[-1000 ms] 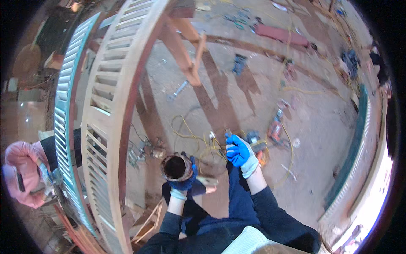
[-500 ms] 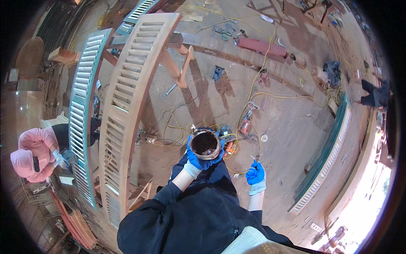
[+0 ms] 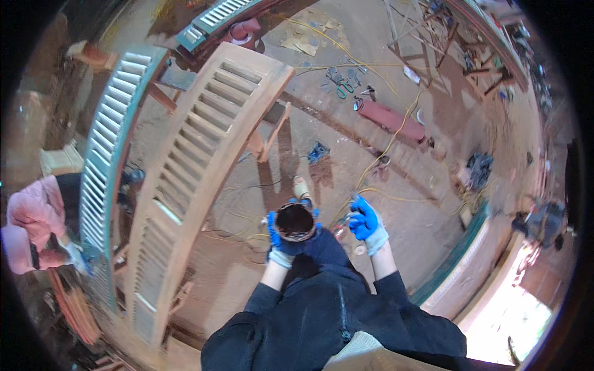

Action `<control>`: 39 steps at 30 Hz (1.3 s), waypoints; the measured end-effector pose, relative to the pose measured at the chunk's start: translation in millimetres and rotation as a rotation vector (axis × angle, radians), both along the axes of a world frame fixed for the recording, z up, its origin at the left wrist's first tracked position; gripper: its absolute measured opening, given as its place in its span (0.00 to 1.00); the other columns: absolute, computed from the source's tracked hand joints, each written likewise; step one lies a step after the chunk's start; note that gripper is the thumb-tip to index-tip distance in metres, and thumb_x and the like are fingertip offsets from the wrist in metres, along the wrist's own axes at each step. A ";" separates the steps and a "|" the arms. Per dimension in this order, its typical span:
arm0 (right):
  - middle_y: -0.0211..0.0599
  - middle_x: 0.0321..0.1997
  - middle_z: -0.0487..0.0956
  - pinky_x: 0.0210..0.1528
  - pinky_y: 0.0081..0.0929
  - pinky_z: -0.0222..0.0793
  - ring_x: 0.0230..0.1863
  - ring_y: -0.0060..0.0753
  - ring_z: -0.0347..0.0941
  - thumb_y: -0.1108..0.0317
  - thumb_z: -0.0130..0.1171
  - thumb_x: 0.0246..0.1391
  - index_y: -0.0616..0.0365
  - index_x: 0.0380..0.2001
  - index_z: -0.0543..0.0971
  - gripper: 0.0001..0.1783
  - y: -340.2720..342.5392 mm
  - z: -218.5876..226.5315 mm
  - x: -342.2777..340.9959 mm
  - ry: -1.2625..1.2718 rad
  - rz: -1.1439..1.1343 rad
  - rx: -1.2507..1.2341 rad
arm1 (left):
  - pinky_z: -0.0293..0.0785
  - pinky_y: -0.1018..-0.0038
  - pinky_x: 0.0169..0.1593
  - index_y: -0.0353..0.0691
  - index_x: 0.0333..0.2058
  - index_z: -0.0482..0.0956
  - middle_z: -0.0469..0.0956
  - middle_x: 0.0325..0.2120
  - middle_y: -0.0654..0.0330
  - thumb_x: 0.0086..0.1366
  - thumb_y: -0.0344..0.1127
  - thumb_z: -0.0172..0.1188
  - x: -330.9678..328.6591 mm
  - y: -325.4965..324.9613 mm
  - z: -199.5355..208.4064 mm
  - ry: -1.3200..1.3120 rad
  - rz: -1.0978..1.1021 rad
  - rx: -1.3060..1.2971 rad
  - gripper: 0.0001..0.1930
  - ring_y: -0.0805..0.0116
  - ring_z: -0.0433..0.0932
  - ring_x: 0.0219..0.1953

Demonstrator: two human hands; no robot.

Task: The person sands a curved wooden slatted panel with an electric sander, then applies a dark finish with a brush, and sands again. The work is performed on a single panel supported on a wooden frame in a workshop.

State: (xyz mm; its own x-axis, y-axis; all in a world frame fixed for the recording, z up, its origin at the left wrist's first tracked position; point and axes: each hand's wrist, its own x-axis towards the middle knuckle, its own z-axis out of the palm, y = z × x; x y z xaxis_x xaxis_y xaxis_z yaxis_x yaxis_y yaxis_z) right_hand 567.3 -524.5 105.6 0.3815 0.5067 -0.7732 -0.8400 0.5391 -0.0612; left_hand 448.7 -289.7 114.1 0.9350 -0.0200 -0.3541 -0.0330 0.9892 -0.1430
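Note:
My left hand (image 3: 283, 248), in a blue-and-white work glove, is wrapped round a round pot (image 3: 296, 236) from below. The pot has a crusted, pale-brown rim and a very dark inside; I cannot tell what fills it. To the right of it, apart from the pot, my raised right hand (image 3: 365, 224) wears a matching glove. Its fingers are closed, and what they pinch is too small and blurred to name. Left of the pot stands a long bare-wood louvred shutter (image 3: 204, 133), nearer to my left hand than to my right.
A green-framed louvred shutter (image 3: 114, 133) stands beyond the wooden one, where a person in pink (image 3: 40, 210) works. Another shutter (image 3: 455, 263) leans low at right. Yellow cords (image 3: 396, 145), a reddish roll (image 3: 391, 119) and scattered tools (image 3: 342, 80) lie on the dusty floor.
My right hand has risen and come closer to the pot. The view has shifted, and a light shoe now shows ahead of the pot. My left hand still holds the pot.

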 end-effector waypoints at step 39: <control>0.44 0.33 0.70 0.31 0.30 0.67 0.30 0.39 0.71 0.81 0.57 0.48 0.61 0.45 0.77 0.18 275.8 -174.5 322.2 -2.558 -0.407 -0.593 | 0.63 0.57 0.58 0.48 0.62 0.59 0.57 0.64 0.57 0.63 0.53 0.49 208.9 65.8 -242.7 -0.482 0.779 0.437 0.31 0.60 0.56 0.65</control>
